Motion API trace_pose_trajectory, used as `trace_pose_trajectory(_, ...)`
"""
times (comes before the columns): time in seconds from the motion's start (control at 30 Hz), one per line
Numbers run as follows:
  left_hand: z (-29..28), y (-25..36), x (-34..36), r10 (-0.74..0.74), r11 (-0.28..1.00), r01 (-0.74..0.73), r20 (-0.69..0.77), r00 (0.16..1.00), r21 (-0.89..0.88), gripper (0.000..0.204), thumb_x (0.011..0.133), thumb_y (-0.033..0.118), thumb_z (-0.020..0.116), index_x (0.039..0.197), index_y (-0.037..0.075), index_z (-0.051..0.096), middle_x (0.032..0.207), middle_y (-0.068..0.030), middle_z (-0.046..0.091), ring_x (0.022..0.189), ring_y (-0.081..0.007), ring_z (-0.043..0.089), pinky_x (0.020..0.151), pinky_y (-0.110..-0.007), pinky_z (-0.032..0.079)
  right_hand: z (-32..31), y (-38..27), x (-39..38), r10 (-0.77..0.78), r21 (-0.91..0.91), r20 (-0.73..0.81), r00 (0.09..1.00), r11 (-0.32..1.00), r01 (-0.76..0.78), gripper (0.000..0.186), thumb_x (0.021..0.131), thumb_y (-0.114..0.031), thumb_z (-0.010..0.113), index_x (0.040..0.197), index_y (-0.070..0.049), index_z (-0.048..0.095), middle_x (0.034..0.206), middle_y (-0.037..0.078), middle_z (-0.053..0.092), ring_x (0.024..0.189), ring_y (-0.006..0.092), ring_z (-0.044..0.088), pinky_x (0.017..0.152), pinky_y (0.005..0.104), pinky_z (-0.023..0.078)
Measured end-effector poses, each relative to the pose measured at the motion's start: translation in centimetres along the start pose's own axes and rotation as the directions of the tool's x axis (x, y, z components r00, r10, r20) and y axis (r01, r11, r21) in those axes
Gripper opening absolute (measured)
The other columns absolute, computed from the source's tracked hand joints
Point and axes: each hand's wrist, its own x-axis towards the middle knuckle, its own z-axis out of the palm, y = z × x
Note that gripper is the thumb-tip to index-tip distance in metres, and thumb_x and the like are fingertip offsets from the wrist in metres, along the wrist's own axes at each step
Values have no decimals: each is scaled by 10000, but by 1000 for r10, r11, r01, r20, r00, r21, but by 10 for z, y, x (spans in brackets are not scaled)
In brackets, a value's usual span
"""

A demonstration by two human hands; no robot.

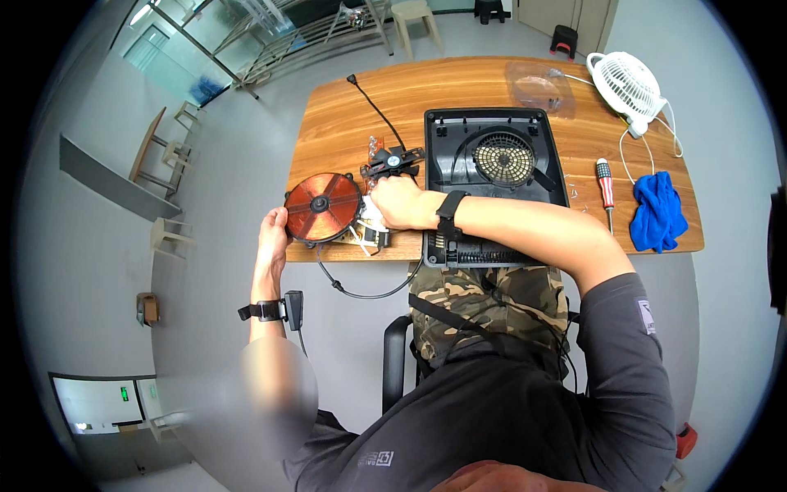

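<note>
My left hand (pixel 274 234) grips the left rim of a round copper induction coil (pixel 338 195), thumb on the rim and the other fingers mostly hidden beneath. The coil is tilted at the table's front left edge, over a partly visible circuit board (pixel 357 239). My right hand (pixel 399 202), its arm crossing over the black cooker housing (pixel 447 168), is closed beside the coil's right rim. A white part (pixel 370 211) shows at its fingers; what they hold is hidden. Just beyond that hand lies a small black fan (pixel 393 161). A black cable (pixel 369 293) hangs in a loop below the table edge.
On the wooden table (pixel 344 107) are loose screws (pixel 374 146), a screwdriver (pixel 605 182), a blue cloth (pixel 658 211), a clear plastic tray (pixel 541 86) and a white fan (pixel 627 84). A black power cord (pixel 377 107) runs toward the far edge. Stools stand farther off.
</note>
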Motion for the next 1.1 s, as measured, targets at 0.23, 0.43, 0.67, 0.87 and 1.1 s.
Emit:
trace_pose_trajectory(0.23, -5, 6, 4, 52, 992, -53, -13, 999, -114, 363, 1129, 321, 429, 1264, 29, 596, 1086, -39, 677, 924, -111, 628, 794, -290, 515, -26, 6, -10, 4, -86, -101, 995, 996, -13, 274, 757, -240, 787, 897, -4, 779, 922, 192, 760, 905, 339, 754, 777, 427, 603)
trace_pose_trajectory(0.43, 1, 9, 7, 76, 982, -72, 17, 997, -176, 388, 1134, 299, 411, 1312, 2, 585, 1209, -77, 678, 1068, -150, 656, 930, -321, 546, -37, 10, -15, 83, 10, 15, 996, 996, -83, 275, 750, -226, 791, 893, 8, 776, 937, 218, 755, 916, 366, 747, 779, 435, 593)
trace_pose_trajectory(0.67, 18, 29, -7, 93, 965, -108, -73, 993, -240, 332, 1131, 297, 431, 1241, 34, 601, 1018, -5, 646, 833, -75, 562, 721, -253, 461, -35, 19, -15, 82, 36, -39, 996, 996, -80, 283, 741, -233, 785, 897, 3, 777, 927, 216, 754, 920, 374, 745, 806, 451, 592)
trace_pose_trajectory(0.87, 4, 28, 1, 149, 946, -150, -24, 988, -287, 309, 1131, 283, 431, 1200, 37, 606, 931, 34, 618, 707, -24, 492, 595, -200, 399, -53, 21, -12, 103, 75, -45, 994, 992, -100, 317, 757, -251, 796, 914, 22, 757, 961, 228, 748, 961, 370, 736, 834, 454, 586)
trace_pose_trajectory(1.1, 27, 52, -15, 98, 949, -117, -78, 992, -293, 306, 1130, 276, 430, 1188, 34, 608, 908, 39, 614, 659, -17, 452, 557, -186, 350, -60, 28, -19, 88, 63, -10, 996, 994, -87, 354, 779, -292, 810, 932, 21, 752, 961, 226, 745, 960, 389, 726, 832, 462, 582)
